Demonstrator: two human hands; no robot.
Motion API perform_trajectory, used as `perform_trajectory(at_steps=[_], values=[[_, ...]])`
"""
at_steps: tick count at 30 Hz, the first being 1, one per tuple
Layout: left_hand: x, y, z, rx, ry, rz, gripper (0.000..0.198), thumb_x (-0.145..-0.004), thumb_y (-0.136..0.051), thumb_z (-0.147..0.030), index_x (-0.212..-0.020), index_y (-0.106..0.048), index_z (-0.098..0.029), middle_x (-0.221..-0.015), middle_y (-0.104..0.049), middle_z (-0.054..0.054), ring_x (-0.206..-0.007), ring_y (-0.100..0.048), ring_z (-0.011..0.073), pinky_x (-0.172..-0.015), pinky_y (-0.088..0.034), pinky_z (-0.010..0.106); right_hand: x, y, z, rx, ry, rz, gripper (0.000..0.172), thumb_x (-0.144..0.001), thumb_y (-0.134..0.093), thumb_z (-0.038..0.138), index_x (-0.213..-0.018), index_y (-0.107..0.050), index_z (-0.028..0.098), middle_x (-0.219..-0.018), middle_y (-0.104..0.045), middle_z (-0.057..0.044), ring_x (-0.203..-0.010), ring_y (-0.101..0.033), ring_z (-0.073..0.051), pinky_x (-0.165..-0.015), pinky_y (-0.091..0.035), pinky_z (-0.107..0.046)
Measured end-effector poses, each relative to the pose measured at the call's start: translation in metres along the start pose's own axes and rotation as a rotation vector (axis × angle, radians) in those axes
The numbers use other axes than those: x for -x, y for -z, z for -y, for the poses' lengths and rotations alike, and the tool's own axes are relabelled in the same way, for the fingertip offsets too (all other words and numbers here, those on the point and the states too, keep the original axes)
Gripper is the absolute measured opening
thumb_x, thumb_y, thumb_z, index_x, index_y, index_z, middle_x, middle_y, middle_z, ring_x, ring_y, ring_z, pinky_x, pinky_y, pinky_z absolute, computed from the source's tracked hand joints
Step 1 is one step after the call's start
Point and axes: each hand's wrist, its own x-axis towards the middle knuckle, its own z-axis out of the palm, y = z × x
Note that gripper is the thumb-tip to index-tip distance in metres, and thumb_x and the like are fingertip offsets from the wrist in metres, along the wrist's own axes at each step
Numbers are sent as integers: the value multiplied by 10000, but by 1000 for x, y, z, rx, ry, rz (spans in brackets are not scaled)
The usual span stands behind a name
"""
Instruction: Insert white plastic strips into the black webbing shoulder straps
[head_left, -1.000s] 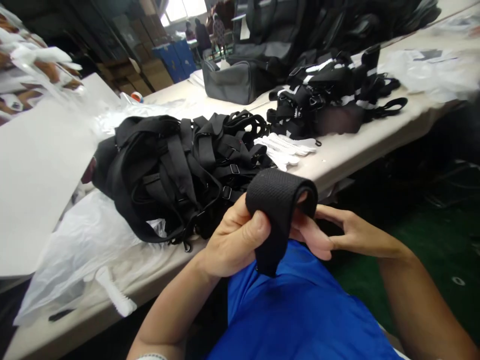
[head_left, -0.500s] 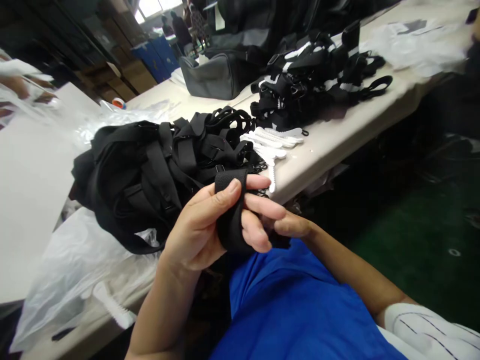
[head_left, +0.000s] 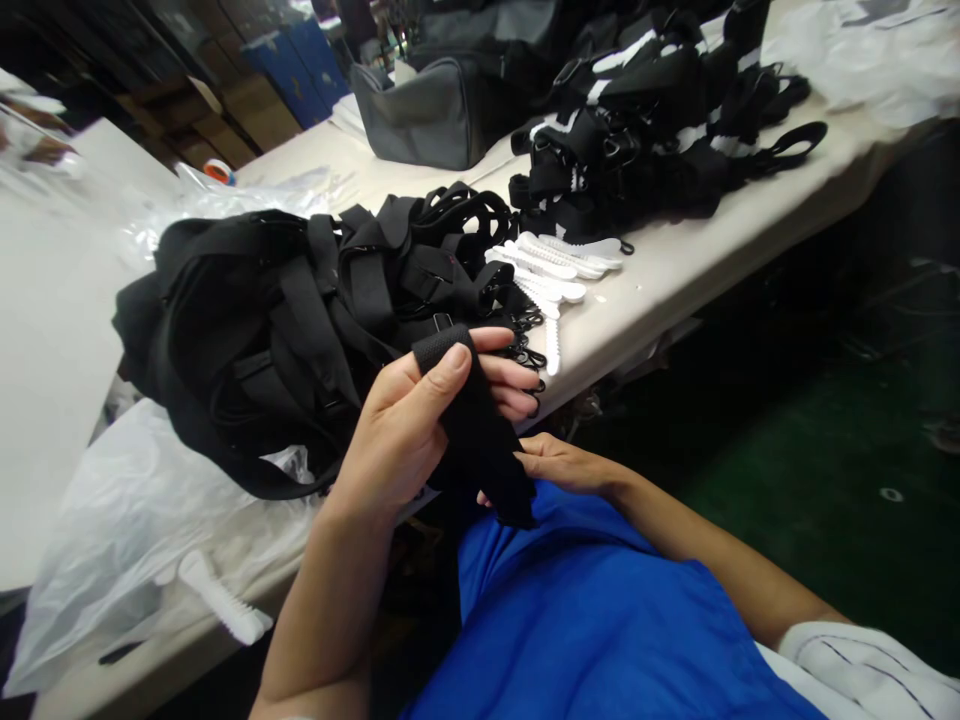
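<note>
A black webbing strap (head_left: 480,430) runs between my two hands above the blue apron (head_left: 592,610). My left hand (head_left: 420,420) pinches its upper end under the thumb, the other fingers stretched out behind it. Lower down, my right hand (head_left: 566,465) grips the strap near its lower end, its fingertips partly hidden behind the fabric. Just beyond my left hand lies a large heap of black straps (head_left: 300,320) with small black hooks at its right side. Several white ridged plastic strips (head_left: 555,265) are piled beside that heap.
Another tangle of black straps with white bands (head_left: 637,140) sits farther back on the cream-covered table (head_left: 720,250). Behind stands a dark grey bag (head_left: 420,115). Clear plastic film (head_left: 135,500) and a single white strip (head_left: 221,600) lie at front left. An orange tape roll (head_left: 219,172) rests at the back.
My right hand has moved down and away from my left fingers. The strap, bunched around my left hand before, now stretches down between both hands. The view has tilted slightly downward.
</note>
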Motion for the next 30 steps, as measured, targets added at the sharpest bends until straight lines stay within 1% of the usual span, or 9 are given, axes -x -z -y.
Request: perform_trajectory(at_steps=[4, 6, 9, 12, 15, 17, 21, 24, 30], values=[[-12, 7, 14, -36, -142, -67, 345, -948, -526, -302, -1216, -609, -102, -975, -755, 120, -779, -728, 175, -739, -612, 280, -3, 0, -2, -63, 4, -12, 518, -944, -486, 551, -1122, -669, 100, -1056, -724, -150, -894, -709, -200, -834, -546, -314], [-16, 10, 19, -49, -219, -82, 375, -934, -551, -301, -1257, -578, -110, -1020, -748, 124, -785, -724, 173, -749, -604, 290, -5, 1, -5, -108, 6, -32, 514, -932, -504, 560, -1151, -641, 115, -1028, -731, -151, -852, -717, -202, -788, -560, -317], [-19, 15, 24, -57, -332, -103, 408, -913, -583, -319, -1271, -568, -123, -1060, -740, 124, -766, -716, 168, -739, -592, 298, -8, 3, -10, -130, -4, -41, 548, -910, -527, 580, -1207, -612, 127, -994, -739, -152, -773, -722, -196, -731, -568, -313], [-20, 20, 23, -62, -403, -142, 397, -907, -587, -340, -1244, -593, -129, -1046, -741, 110, -746, -705, 156, -721, -580, 283, -11, 3, -16, -125, -23, -28, 552, -904, -551, 568, -1243, -609, 136, -984, -741, -141, -762, -719, -187, -738, -564, -305], [-21, 26, 20, -91, -420, -192, 379, -906, -586, -358, -1216, -618, -143, -1000, -751, 91, -716, -693, 145, -702, -571, 270, -13, 3, -19, -126, -26, -27, 541, -923, -535, 550, -1264, -600, 135, -964, -743, -131, -755, -712, -178, -722, -555, -293], [-21, 30, 16, -110, -426, -204, 365, -910, -577, -355, -1206, -629, -147, -963, -756, 79, -687, -683, 141, -681, -568, 269, -13, 2, -18, -110, -9, -36, 537, -931, -516, 554, -1236, -610, 122, -931, -743, -125, -739, -703, -170, -706, -547, -283], [-20, 36, 8, -116, -449, -196, 347, -908, -579, -359, -1160, -663, -136, -918, -758, 76, -656, -665, 135, -657, -561, 267, -13, 5, -13, -44, 10, -42, 513, -931, -502, 572, -1018, -659, 91, -861, -735, -114, -693, -677, -151, -670, -530, -259], [-19, 40, 1, -119, -457, -204, 349, -901, -587, -386, -1124, -684, -136, -919, -756, 77, -652, -655, 134, -654, -560, 265, -13, 9, -10, -15, 3, -40, 497, -925, -506, 579, -906, -635, 100, -816, -727, -105, -644, -658, -139, -628, -515, -243], [-18, 48, -8, -102, -446, -214, 340, -899, -587, -380, -1125, -686, -146, -902, -751, 63, -667, -654, 137, -657, -570, 249, -13, 10, -18, -68, -20, -46, 494, -914, -501, 608, -891, -587, 122, -710, -692, -66, -566, -625, -126, -567, -499, -226]])
